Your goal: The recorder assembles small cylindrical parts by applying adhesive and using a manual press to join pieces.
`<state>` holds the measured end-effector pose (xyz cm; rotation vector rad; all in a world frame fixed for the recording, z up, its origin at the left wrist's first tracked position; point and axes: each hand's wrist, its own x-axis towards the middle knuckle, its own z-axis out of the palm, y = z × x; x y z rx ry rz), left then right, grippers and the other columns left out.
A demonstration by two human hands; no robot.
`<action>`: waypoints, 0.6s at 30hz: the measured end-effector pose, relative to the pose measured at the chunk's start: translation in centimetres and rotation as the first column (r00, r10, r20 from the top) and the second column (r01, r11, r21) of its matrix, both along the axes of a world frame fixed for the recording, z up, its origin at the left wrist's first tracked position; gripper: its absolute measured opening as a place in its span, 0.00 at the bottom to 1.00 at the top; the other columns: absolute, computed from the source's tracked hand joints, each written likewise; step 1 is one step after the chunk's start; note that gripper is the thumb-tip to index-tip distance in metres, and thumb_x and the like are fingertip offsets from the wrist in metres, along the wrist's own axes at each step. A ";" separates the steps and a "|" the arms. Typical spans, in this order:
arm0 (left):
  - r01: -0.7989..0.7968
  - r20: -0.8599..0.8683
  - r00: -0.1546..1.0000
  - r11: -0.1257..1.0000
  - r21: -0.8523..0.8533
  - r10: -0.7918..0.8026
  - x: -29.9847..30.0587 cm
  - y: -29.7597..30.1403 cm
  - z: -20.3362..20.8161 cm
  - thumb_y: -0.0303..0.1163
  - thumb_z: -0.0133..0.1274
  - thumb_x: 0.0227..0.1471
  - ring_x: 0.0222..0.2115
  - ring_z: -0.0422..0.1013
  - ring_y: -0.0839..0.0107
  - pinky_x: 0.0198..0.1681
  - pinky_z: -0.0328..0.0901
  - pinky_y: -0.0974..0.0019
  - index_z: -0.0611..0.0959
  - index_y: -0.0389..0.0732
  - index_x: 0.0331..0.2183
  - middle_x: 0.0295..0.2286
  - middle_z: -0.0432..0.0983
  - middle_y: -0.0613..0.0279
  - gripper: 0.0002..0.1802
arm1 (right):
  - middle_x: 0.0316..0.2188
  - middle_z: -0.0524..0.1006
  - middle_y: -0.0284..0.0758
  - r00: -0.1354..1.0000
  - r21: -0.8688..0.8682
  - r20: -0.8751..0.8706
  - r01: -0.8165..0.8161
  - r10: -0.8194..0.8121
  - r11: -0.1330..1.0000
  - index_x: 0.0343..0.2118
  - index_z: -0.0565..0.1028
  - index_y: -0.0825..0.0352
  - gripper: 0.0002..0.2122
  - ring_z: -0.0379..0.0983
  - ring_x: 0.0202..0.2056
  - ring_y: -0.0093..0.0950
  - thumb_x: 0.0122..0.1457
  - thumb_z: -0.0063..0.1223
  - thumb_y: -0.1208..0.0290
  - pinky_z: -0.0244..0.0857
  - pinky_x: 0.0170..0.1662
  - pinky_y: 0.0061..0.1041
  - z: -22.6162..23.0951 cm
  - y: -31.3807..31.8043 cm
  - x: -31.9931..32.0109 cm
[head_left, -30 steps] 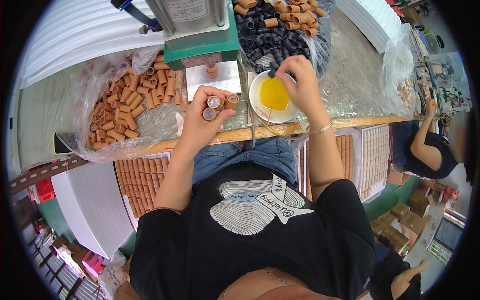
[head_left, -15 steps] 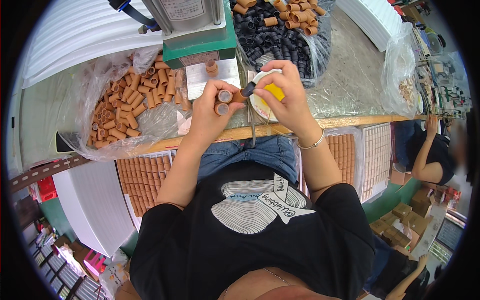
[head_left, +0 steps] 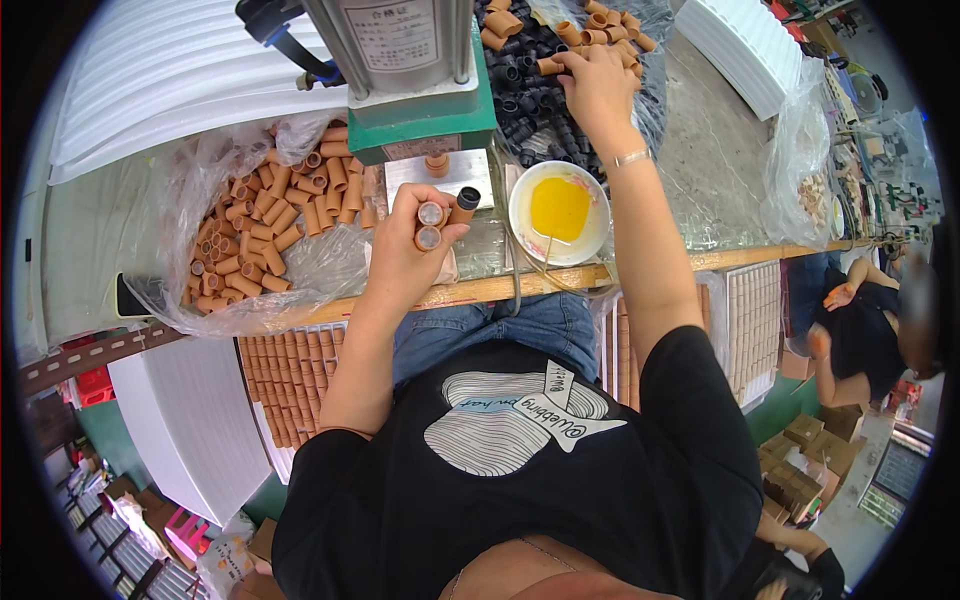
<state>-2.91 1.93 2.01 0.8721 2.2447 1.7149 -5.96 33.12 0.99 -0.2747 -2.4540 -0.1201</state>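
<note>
While the left hand (head_left: pixel 405 250) grips three orange tubes (head_left: pixel 432 222) upright before the green press (head_left: pixel 425 115), the right hand (head_left: pixel 597 85), fingers curled narrow, should pinch one black cap (head_left: pixel 520 100) cleanly from the pile.

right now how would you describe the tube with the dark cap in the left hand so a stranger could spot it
Start at the green-based press at the bench's back edge and drop to the metal plate in front of it. Just below, the left hand holds a small cluster of brown tubes. The capped tube is the rightmost one, the only one with a black plug in its end; the others show pale ends.
</note>
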 end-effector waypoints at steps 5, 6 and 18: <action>-0.025 0.010 1.000 1.000 -0.003 0.025 -0.6 -0.4 0.0 0.19 0.62 0.45 0.36 0.75 0.68 0.40 0.69 0.66 0.71 0.40 0.36 0.36 0.78 0.58 0.18 | 0.31 0.77 0.33 0.949 0.181 0.303 0.037 -0.091 0.983 0.31 0.81 0.53 0.06 0.74 0.39 0.34 0.53 0.54 0.66 0.60 0.37 0.43 -1.1 1.0 -4.5; -0.042 -0.005 0.999 0.999 0.019 0.042 -0.7 -0.8 -0.4 0.18 0.62 0.44 0.37 0.75 0.66 0.41 0.69 0.66 0.71 0.39 0.36 0.36 0.78 0.57 0.19 | 0.33 0.79 0.34 0.940 0.139 0.328 0.048 -0.092 0.989 0.30 0.81 0.56 0.06 0.76 0.40 0.34 0.52 0.52 0.70 0.62 0.39 0.42 -0.6 -0.3 -4.9; 0.038 -0.074 0.996 0.984 -0.175 -0.052 -0.6 0.0 1.7 0.21 0.64 0.43 0.30 0.76 0.63 0.31 0.69 0.66 0.73 0.40 0.34 0.29 0.77 0.58 0.17 | 0.26 0.76 0.23 0.768 -0.955 -0.037 -0.216 0.639 0.204 0.38 0.75 0.66 0.12 0.65 0.25 0.12 0.52 0.65 0.72 0.59 0.29 0.13 3.8 -10.8 9.0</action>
